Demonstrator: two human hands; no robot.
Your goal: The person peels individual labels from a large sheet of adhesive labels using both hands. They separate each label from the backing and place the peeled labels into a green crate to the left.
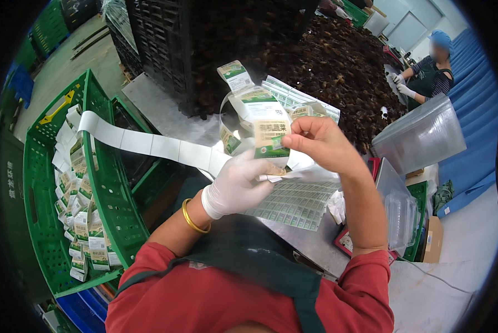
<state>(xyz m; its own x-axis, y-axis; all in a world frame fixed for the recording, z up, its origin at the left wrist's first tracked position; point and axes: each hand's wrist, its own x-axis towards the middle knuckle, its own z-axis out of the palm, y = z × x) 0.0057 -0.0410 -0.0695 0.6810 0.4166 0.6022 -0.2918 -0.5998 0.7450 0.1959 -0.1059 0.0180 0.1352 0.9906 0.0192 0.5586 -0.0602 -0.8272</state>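
Observation:
A strip of printed labels (pixel 270 125), cream, green and white, curls up in loops before me. In a thin white glove, my left hand (pixel 238 183) grips the strip's lower part and the upper edge of a sheet of small green stickers (pixel 299 202). My bare right hand (pixel 321 143) pinches with thumb and index finger at the right edge of the front label, on a small green sticker (pixel 277 142) there. The strip's white backing (pixel 163 146) runs left from my left hand over the rim of a green plastic crate (pixel 111 179).
Folded printed labels (pixel 82 220) fill the crate. Behind the strip lies another sticker sheet (pixel 311 93), beside a wide heap of dark brown pieces (pixel 249 45). Clear plastic boxes (pixel 401 220) stand right. A co-worker (pixel 434 75) in white gloves works at the far right.

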